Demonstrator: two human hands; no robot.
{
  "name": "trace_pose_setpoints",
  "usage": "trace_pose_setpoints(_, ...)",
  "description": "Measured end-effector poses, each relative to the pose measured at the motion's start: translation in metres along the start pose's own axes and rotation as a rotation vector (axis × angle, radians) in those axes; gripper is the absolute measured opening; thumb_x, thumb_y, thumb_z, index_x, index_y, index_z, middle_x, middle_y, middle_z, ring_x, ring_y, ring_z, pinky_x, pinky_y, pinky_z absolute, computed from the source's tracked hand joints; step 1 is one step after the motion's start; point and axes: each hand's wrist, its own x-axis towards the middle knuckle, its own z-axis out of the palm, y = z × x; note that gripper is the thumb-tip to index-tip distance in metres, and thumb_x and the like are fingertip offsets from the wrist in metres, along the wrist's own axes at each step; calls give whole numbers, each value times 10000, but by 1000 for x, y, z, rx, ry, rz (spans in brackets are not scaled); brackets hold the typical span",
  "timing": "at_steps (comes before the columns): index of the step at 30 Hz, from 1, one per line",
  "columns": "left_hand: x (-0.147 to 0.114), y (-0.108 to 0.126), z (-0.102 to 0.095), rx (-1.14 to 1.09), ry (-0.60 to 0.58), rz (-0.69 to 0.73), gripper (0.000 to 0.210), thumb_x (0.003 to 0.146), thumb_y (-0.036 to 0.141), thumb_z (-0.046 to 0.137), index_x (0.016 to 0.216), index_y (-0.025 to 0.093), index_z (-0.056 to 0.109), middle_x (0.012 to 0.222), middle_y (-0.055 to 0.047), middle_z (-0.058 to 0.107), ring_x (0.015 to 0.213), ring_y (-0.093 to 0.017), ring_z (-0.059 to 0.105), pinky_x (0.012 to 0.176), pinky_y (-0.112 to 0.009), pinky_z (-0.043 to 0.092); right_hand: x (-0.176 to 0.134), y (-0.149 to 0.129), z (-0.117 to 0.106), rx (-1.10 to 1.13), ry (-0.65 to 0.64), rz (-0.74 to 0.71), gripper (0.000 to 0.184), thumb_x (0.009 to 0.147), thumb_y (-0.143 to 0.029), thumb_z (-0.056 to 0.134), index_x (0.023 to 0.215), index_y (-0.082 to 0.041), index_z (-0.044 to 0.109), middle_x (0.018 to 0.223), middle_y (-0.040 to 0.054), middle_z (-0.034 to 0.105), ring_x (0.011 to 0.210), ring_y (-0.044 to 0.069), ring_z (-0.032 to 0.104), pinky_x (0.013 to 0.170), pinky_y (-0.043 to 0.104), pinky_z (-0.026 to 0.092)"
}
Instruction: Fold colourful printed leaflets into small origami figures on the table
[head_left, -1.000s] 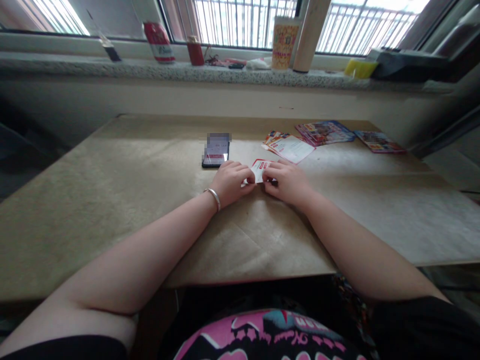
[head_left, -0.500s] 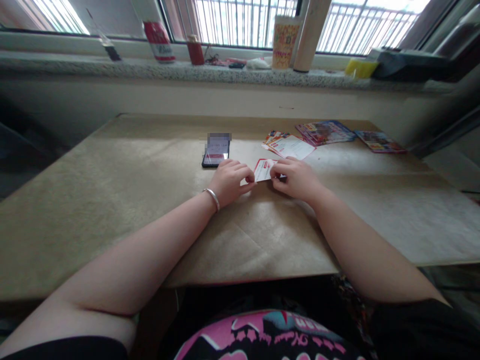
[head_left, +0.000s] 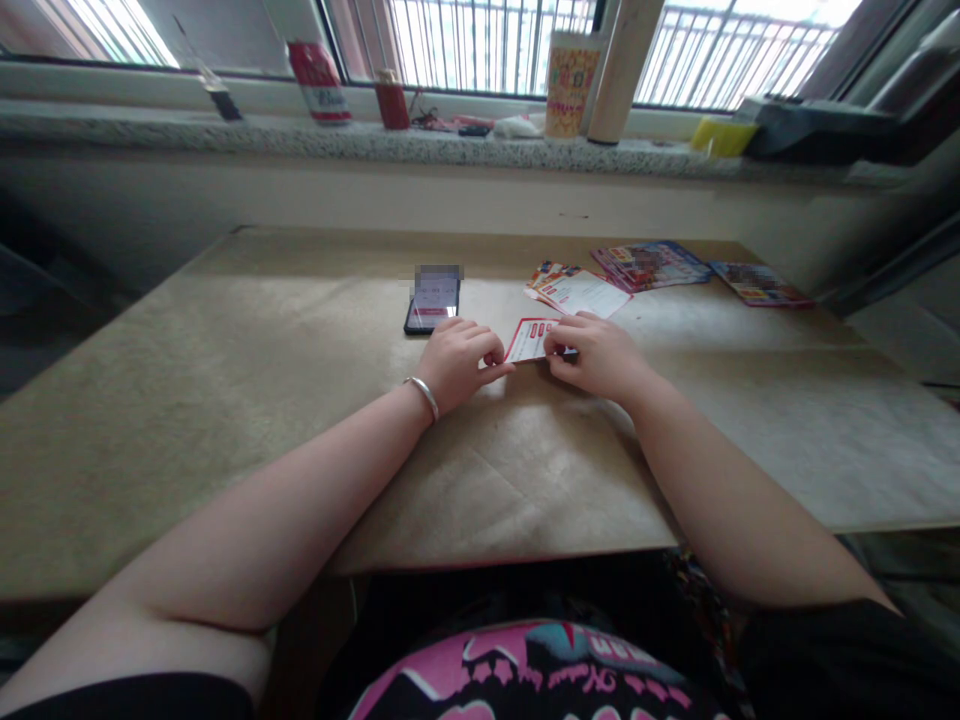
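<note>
A small white card with red print and a red border (head_left: 527, 341) lies between my hands over the table. My right hand (head_left: 600, 358) is closed on its right part, thumb below and curled fingers above, hiding that end. At the card's lower left corner, the curled fingers and thumb of my left hand (head_left: 461, 365) pinch together. A silver bangle circles the left wrist. Just beyond that hand lies a dark smartphone (head_left: 433, 300), screen up.
Several white and orange cards (head_left: 586, 294) lie fanned beyond my right hand. Colourful printed packets or booklets (head_left: 652, 264) overlap behind them, with another stack (head_left: 759, 284) farther right. On the stone windowsill (head_left: 465, 148) stand a red can (head_left: 319, 82) and a patterned cup (head_left: 571, 85).
My right hand has shifted slightly right, and more of the card's red print shows between my hands. My left hand is nearly in the same place. The phone and other cards stay put.
</note>
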Motion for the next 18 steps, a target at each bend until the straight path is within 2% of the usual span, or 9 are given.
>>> trace_pose_setpoints(4, 0, 0, 0, -3, -13, 0, 352, 819, 464, 721, 669, 181, 573, 697, 2, 640, 689, -162, 551, 724, -315, 355, -1, 0, 0, -9, 11, -2, 105, 817, -216, 540, 795, -218, 642, 865, 51, 660, 824, 210, 552, 744, 316, 388)
trace_pose_setpoints(10, -3, -4, -1, -30, 3, -28, 332, 810, 417, 744, 674, 179, 558, 698, 2, 620, 679, -157, 546, 693, -300, 365, -3, 5, -1, -88, 39, 34, 73, 788, -196, 545, 769, -215, 613, 856, 58, 660, 828, 226, 546, 722, 324, 387)
trace_pose_setpoints(14, -3, -5, 0, -118, 48, -71, 289, 789, 418, 763, 797, 181, 599, 809, -14, 647, 739, -164, 566, 700, -286, 402, -3, 4, -1, -53, 47, 44, 64, 777, -185, 549, 765, -215, 605, 855, 59, 661, 823, 224, 539, 724, 325, 389)
trace_pose_setpoints(16, -2, -4, 1, -137, 51, -35, 262, 799, 400, 756, 867, 185, 624, 863, -27, 661, 793, -175, 579, 734, -291, 419, -2, 0, 0, -22, 41, 19, 67, 785, -191, 546, 769, -215, 606, 872, 61, 664, 837, 225, 539, 740, 326, 393)
trace_pose_setpoints(18, -2, -2, 1, -116, 37, 25, 189, 841, 369, 714, 853, 194, 643, 855, -26, 669, 802, -178, 580, 747, -299, 414, 0, -5, 2, 7, 42, 2, 67, 776, -181, 546, 774, -215, 604, 871, 59, 663, 843, 222, 541, 755, 324, 397)
